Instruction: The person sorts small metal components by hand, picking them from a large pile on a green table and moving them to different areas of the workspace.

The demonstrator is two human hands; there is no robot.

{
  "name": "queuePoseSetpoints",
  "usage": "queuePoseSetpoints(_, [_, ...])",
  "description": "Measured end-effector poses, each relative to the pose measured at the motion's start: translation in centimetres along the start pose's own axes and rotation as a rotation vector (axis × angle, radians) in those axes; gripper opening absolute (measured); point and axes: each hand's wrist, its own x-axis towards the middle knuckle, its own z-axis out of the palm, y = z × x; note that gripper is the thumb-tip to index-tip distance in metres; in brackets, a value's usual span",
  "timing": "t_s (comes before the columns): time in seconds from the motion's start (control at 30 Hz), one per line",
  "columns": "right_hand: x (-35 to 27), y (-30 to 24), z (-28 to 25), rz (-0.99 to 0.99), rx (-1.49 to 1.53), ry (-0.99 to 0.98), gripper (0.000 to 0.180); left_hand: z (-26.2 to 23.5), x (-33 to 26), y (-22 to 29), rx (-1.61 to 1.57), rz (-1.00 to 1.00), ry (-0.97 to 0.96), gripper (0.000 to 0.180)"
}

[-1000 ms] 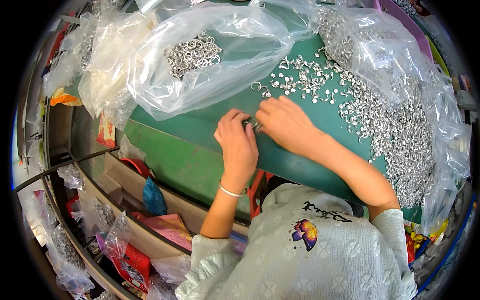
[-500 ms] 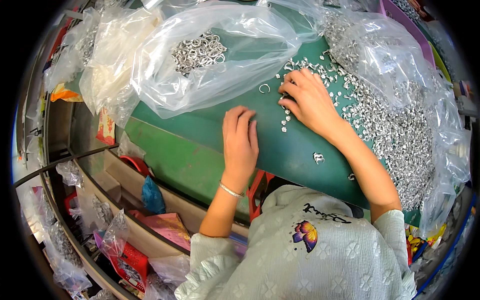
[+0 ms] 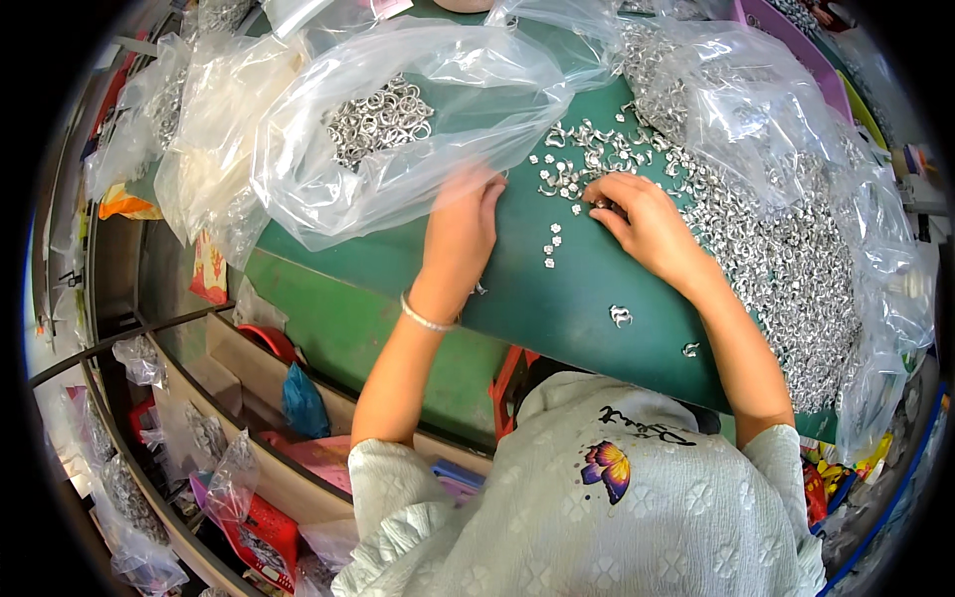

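My left hand (image 3: 463, 219), a bracelet at its wrist, is at the near edge of a clear plastic bag (image 3: 308, 204). Its fingers are blurred, so what they hold cannot be told. Inside the bag lies a heap of silver rings (image 3: 383, 121). My right hand (image 3: 652, 229) is curled over the green table (image 3: 537, 308), fingers bent together beside a loose scatter of small silver metal pieces (image 3: 602, 149). Something small and shiny shows under those fingers, its kind hidden. A short row of flower-shaped silver pieces (image 3: 553, 245) lies between my hands.
A large pile of silver pieces (image 3: 786, 279) covers the table's right side, partly under clear plastic (image 3: 766, 109). Two small clusters, one a silver piece (image 3: 621, 315), lie nearer me. Open drawers (image 3: 318, 393) with bags and a red basket (image 3: 264, 532) stand at lower left.
My left hand has moved up and left to the bag's edge. My right hand has drawn back toward me and right. The single ring that lay between them no longer shows there.
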Motion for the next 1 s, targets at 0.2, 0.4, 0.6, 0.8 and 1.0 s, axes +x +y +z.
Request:
queuePoseSetpoints(0.2, [1.3,-0.8,2.2,-0.126,-0.127,0.160,0.025,-1.7,-1.8,4.2,-0.776,-0.679,-0.112,0.014])
queuePoseSetpoints(0.4, [2.6,-2.1,2.7,-0.116,-0.363,-0.027,0.013,-2.1,-3.4,4.8,-1.071,-0.807,-0.117,0.020])
queuePoseSetpoints(0.6, [-0.5,-0.8,0.4,-0.030,-0.128,0.032,0.015,-2.5,-3.4,5.8,-1.232,-0.838,-0.169,0.022])
queuePoseSetpoints(0.8, [-3.0,-1.2,-1.1,0.048,-0.030,-0.016,0.020,-1.9,-3.2,6.6,-1.241,-0.799,-0.175,0.017])
queuePoseSetpoints(1.0, [-1.3,-0.4,0.2,-0.031,-0.098,0.212,0.018,-1.0,-4.7,8.1,-1.041,-0.771,-0.158,0.012])
